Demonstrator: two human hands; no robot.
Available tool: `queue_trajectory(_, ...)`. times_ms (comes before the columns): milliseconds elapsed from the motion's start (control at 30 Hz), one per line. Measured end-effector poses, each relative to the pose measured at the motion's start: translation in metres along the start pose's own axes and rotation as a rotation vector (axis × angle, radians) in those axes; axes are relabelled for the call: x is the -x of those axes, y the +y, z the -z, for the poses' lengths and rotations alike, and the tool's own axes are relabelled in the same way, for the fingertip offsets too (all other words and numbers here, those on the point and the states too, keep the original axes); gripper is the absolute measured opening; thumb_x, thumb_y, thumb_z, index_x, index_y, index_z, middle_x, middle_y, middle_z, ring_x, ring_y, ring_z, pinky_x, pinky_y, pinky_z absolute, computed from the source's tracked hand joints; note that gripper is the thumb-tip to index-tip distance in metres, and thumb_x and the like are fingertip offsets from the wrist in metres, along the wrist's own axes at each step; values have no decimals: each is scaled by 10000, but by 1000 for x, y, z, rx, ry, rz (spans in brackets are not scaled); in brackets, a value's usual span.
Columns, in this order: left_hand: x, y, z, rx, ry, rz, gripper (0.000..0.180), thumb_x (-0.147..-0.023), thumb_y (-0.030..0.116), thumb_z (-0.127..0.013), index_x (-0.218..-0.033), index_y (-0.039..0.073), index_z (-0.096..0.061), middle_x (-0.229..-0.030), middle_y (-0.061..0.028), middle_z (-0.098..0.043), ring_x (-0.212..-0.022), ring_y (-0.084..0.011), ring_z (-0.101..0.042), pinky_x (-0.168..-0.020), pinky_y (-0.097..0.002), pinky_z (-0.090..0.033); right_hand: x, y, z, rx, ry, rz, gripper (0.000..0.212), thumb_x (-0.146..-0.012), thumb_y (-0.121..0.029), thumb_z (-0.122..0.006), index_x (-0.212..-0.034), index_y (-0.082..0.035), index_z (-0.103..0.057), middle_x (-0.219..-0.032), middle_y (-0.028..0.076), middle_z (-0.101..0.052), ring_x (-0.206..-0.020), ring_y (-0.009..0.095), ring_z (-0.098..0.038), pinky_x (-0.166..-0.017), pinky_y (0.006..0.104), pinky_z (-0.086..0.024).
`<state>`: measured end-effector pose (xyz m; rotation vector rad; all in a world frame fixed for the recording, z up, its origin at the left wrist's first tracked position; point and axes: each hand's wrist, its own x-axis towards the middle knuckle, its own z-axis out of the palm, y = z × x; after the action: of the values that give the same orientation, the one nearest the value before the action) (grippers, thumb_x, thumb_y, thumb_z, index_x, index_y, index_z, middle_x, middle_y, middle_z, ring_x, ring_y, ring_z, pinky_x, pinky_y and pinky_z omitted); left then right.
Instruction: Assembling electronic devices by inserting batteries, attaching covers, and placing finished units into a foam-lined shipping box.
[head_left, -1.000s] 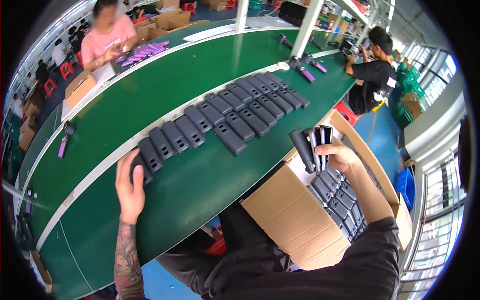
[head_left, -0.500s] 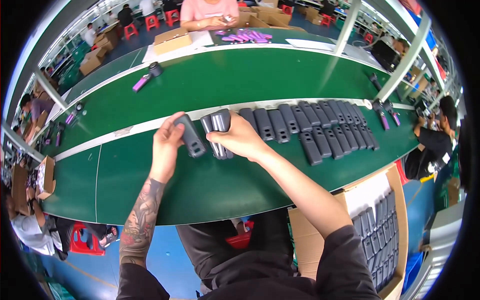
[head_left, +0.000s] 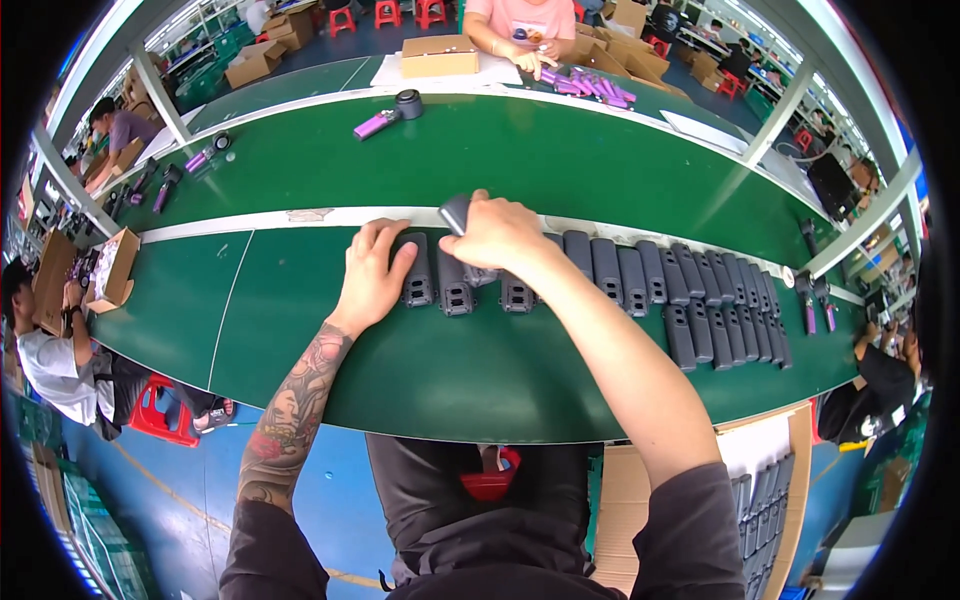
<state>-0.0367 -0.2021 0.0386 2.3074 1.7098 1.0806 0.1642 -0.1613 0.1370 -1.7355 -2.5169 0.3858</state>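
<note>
My right hand (head_left: 500, 235) is closed around a dark grey plastic housing (head_left: 456, 213), whose end sticks out past the thumb. It is held over the far part of the green table, above other housings whose upper parts it hides. My left hand (head_left: 372, 278) lies with thumb and fingers apart against the left side of a standalone-looking dark grey housing (head_left: 418, 272) at the row's left end. Another housing (head_left: 456, 296) lies just right of that one, below my right hand. Each shows two small openings at its near end.
Rows of similar housings (head_left: 690, 275) extend rightward along the green table (head_left: 480, 380). An open carton (head_left: 790, 500) of housings stands at the lower right. Beyond the white strip lies a purple-handled device (head_left: 385, 120). Across the table, a person's hand (head_left: 530, 62) is near purple parts (head_left: 597, 88).
The housing in my left hand now lies on the table, with the fingers loosened beside it. My right hand has set some housings down and still holds one. The view has shifted left.
</note>
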Motion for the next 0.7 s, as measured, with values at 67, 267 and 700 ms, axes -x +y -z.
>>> queue_trajectory(67, 1, 21, 4, 48, -27, -21, 486, -961, 318, -617, -1384, 92, -539, -1374, -157, -497, -1252, -342, -502, -1062, -459, -373, -1, 14, -1, -9, 41, -22, 530, -853, -358, -630, -1101, 108, -572, -901, 209, -725, -802, 400, -717, -727, 434, -575)
queue_trajectory(267, 3, 42, -1, -193, -141, -308, 644, -941, 441, -623, -1459, 93, -462, -1514, -156, -410, -1449, -349, -333, -1204, -494, -227, -4, 26, -13, -50, 103, -21, 490, -854, -301, -642, -1101, 116, -569, -891, 230, -721, -802, 415, -719, -731, 439, -582)
queue_trajectory(700, 1, 18, 8, -213, -231, -317, 719, -938, 477, -614, -1503, 82, -410, -1575, -157, -344, -1500, -340, -258, -1243, -507, -160, 2, 5, -29, 41, 245, 46, 336, -856, -198, -637, -1010, 94, -576, -797, 210, -714, -708, 349, -730, -642, 409, -589)
